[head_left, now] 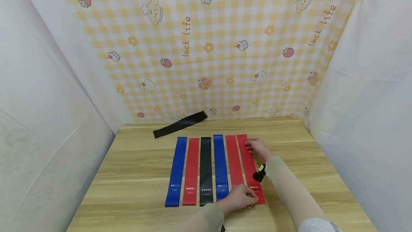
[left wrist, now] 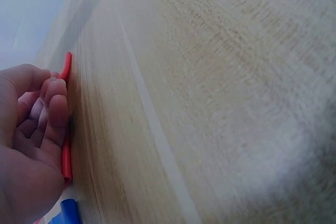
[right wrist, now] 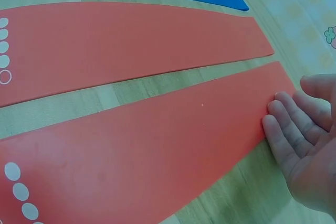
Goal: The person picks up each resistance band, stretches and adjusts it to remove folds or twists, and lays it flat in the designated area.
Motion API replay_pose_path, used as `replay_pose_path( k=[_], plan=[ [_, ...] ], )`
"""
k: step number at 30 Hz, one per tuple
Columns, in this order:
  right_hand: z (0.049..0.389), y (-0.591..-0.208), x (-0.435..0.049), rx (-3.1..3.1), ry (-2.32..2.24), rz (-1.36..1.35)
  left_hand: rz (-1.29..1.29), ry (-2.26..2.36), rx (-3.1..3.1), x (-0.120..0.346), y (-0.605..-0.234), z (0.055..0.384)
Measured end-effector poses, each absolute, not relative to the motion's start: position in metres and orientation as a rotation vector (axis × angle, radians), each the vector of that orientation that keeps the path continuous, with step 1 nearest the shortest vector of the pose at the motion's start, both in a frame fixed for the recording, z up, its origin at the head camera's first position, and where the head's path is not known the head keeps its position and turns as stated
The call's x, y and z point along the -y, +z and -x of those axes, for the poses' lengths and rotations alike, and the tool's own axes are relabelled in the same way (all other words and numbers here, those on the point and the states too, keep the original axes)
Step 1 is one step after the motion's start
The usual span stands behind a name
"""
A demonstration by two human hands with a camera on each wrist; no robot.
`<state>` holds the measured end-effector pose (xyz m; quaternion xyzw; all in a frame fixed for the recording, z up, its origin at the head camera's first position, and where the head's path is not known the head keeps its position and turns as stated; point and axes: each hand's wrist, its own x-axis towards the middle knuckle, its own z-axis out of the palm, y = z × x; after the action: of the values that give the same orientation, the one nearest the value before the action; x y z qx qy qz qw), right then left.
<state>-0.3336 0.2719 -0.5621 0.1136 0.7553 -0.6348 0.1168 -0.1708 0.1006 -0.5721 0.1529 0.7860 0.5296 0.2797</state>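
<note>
Several flat resistance bands lie side by side in a row on the table. At the row's right end is a red resistance band [head_left: 247, 160] with white dots near its close end. My left hand [head_left: 239, 198] pinches this band's near end between thumb and fingertips, and covers the lower part of the second red band [head_left: 233, 156]. At the far end of the same rightmost band, my right hand [head_left: 258, 147] touches the right edge with extended fingers [right wrist: 287, 124]. Left of the red pair lies a blue band [head_left: 220, 164].
Further left in the row are a black band [head_left: 206, 167], another red band [head_left: 191, 167] and another blue band [head_left: 177, 167]. A separate black band [head_left: 180, 124] lies slanted at the back, by the patterned cloth [head_left: 209, 71]. White sheets flank the wooden table [head_left: 128, 189].
</note>
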Motion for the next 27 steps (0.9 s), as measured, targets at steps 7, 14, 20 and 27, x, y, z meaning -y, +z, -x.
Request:
replay_pose_path(
  k=[7, 14, 20, 27],
  plan=[
    [0.334, -0.561, -0.268, -2.236, -1.861, -0.365, -0.444, 1.366, -2.153, -0.100, -0.570, 0.171],
    [0.331, -0.556, -0.262, -2.284, -1.876, -0.375, -0.446, 1.317, -2.138, -0.099, -0.564, 0.172],
    [0.330, -0.551, -0.252, -2.360, -1.841, -0.323, -0.444, 1.428, -2.034, -0.093, -0.559, 0.175],
    [0.333, -0.540, -0.228, -2.330, -1.869, -0.239, -0.507, 1.485, -2.074, -0.050, -0.535, 0.197]
  ],
)
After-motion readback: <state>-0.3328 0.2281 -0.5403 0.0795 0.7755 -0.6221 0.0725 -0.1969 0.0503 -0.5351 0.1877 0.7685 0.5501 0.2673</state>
